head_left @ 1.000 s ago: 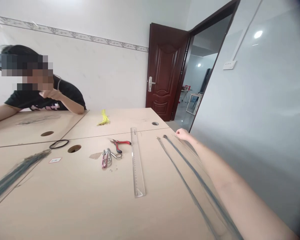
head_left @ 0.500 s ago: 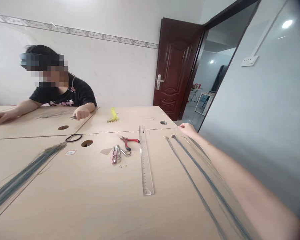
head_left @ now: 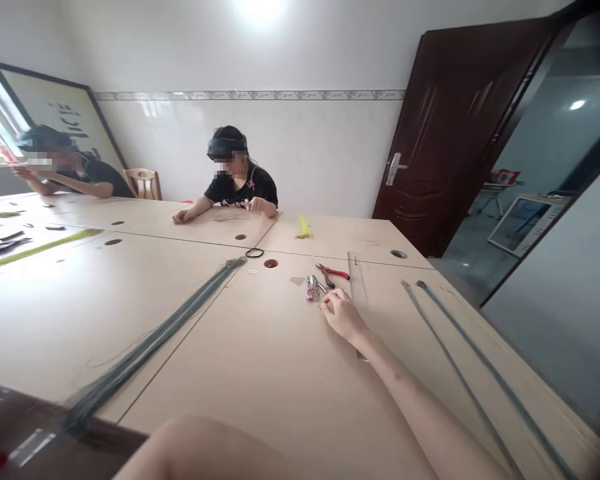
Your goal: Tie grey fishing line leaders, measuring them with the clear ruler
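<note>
My right hand [head_left: 343, 313] rests on the pale wooden table [head_left: 260, 360], fingertips curled together in a pinch just beside a clear ruler [head_left: 355, 273]. What they pinch is too small to make out. Close in front of the hand lie red-handled pliers [head_left: 333, 272] and a pink tool with small scissors [head_left: 311, 288]. Only a bare forearm [head_left: 205, 447] shows at the bottom edge; my left hand is out of view.
A long bundle of grey-blue strands [head_left: 180, 320] runs diagonally on the left. Two thin strands [head_left: 460, 367] lie on the right. A black ring [head_left: 254, 253], yellow tassel [head_left: 304, 230], two seated people [head_left: 237, 183] and an open dark door [head_left: 450, 133] lie beyond.
My right hand has come back from the far right table edge to the spot beside the ruler and tools. The view has swung left, and a second person now shows.
</note>
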Available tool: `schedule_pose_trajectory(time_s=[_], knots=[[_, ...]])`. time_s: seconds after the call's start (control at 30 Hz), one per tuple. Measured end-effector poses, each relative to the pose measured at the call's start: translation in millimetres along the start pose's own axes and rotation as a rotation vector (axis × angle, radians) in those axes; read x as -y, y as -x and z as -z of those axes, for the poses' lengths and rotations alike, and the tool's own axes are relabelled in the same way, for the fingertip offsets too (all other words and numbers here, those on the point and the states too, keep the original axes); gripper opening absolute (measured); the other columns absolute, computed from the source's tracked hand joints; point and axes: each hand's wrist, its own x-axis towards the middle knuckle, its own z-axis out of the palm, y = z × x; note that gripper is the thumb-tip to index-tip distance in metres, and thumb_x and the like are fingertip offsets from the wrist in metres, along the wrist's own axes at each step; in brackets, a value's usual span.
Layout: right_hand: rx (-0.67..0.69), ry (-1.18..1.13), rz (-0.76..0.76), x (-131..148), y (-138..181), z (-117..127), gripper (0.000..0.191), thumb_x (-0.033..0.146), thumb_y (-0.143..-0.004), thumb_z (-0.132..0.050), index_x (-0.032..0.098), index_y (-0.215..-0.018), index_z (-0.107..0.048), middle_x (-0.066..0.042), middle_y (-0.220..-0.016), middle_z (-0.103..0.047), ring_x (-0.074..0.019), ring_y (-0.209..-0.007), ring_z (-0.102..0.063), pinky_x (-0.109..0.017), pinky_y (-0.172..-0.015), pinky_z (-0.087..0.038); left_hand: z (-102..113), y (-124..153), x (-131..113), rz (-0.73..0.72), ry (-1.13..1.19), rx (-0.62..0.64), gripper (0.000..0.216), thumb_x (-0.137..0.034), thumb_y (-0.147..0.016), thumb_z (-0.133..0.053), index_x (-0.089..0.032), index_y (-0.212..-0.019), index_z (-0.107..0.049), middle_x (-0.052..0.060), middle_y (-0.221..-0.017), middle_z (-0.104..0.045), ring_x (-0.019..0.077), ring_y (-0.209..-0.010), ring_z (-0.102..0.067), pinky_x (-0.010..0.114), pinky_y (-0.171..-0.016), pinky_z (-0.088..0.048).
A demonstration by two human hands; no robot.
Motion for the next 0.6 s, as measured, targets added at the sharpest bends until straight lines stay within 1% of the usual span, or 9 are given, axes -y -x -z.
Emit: schedule_pose_trajectory(time_s=[0.03, 0.1, 0.13, 0.17, 0.2, 0.27, 0.37, 0.47, 0.6], knots=[[-0.016, -0.001, -0.002, -2, 1, -3, 0.022, 0.031, -0.091, -0.055, 0.015, -0.105, -0.061, -0.007, -0.111, -0.061, -0.0191, -0.1, -0.059, -0.041, -0.087, -0.05, -1, 11, 18, 0.03, 0.047, 0.009, 0.022, -0.033, -0.087, -0.062, -0.046, -0.104, -0.06, 0.003, -0.12, -0.059, 0.0195, -0.105, -0.058, 0.031, -0.067, -0.055], [-0.037, -0.002, -0.007, -7, 2, -8, 0.022, 0.031, -0.091, -0.055, 0.015, -0.105, -0.06, -0.007, -0.11, -0.061, -0.0191, -0.1, -0.059, -0.041, -0.087, -0.05, -3, 37, 62, 0.098, 0.138, 0.034, 0.019, -0.034, -0.093, -0.054, -0.034, -0.11, -0.06, 0.007, -0.12, -0.059, 0.0175, -0.101, -0.06, 0.03, -0.079, -0.053], [-0.041, -0.002, -0.008, -9, 2, -9, 0.022, 0.031, -0.091, -0.055, 0.015, -0.104, -0.061, -0.007, -0.109, -0.061, -0.019, -0.099, -0.06, -0.041, -0.087, -0.05, -5, 52, 87, 0.14, 0.181, 0.049, 0.022, -0.035, -0.094, -0.05, -0.024, -0.111, -0.061, 0.009, -0.117, -0.06, 0.0178, -0.095, -0.061, 0.034, -0.081, -0.054], [-0.041, -0.002, -0.009, -11, 3, -11, 0.021, 0.031, -0.091, -0.055, 0.015, -0.104, -0.061, -0.007, -0.109, -0.061, -0.0189, -0.099, -0.06, -0.041, -0.086, -0.05, -6, 68, 113, 0.197, 0.219, 0.068, 0.024, -0.034, -0.095, -0.05, -0.019, -0.111, -0.06, 0.009, -0.113, -0.062, 0.0172, -0.091, -0.062, 0.035, -0.079, -0.054], [-0.039, -0.002, -0.008, -11, 3, -12, 0.021, 0.031, -0.091, -0.055, 0.014, -0.103, -0.061, -0.007, -0.108, -0.062, -0.0188, -0.098, -0.06, -0.041, -0.086, -0.05, -8, 85, 140, 0.296, 0.241, 0.092, 0.023, -0.031, -0.094, -0.052, -0.016, -0.11, -0.06, 0.008, -0.109, -0.063, 0.0172, -0.09, -0.063, 0.036, -0.078, -0.055], [-0.03, 0.001, -0.006, -11, 4, -13, 0.021, 0.031, -0.091, -0.055, 0.014, -0.102, -0.061, -0.006, -0.107, -0.062, -0.0185, -0.098, -0.06, -0.04, -0.086, -0.05, -13, 121, 193, 0.577, 0.234, 0.142, 0.02, -0.028, -0.094, -0.053, -0.015, -0.107, -0.06, 0.007, -0.105, -0.063, 0.0177, -0.09, -0.063, 0.037, -0.079, -0.054], [-0.02, 0.014, -0.001, -8, 5, -12, 0.02, 0.031, -0.091, -0.055, 0.014, -0.1, -0.061, -0.006, -0.106, -0.062, -0.0182, -0.097, -0.06, -0.04, -0.085, -0.05, -23, 172, 259, 0.987, 0.175, 0.233, 0.023, -0.029, -0.093, -0.054, -0.014, -0.11, -0.059, 0.008, -0.106, -0.062, 0.0184, -0.09, -0.063, 0.037, -0.078, -0.055], [-0.017, 0.034, 0.006, -6, 4, -11, 0.018, 0.03, -0.091, -0.055, 0.014, -0.098, -0.061, -0.006, -0.104, -0.062, -0.0177, -0.095, -0.06, -0.039, -0.084, -0.051, -33, 209, 304, 1.259, 0.148, 0.321, 0.026, -0.031, -0.093, -0.054, -0.014, -0.112, -0.058, 0.008, -0.109, -0.062, 0.0199, -0.092, -0.062, 0.039, -0.079, -0.054], [-0.023, 0.06, 0.019, -5, 3, -11, 0.017, 0.03, -0.092, -0.054, 0.015, -0.094, -0.062, -0.005, -0.102, -0.062, -0.0167, -0.093, -0.06, -0.038, -0.084, -0.05, -53, 233, 338, 1.43, 0.175, 0.408, 0.026, -0.03, -0.092, -0.055, -0.014, -0.112, -0.059, 0.009, -0.112, -0.061, 0.021, -0.096, -0.062, 0.041, -0.083, -0.053]])
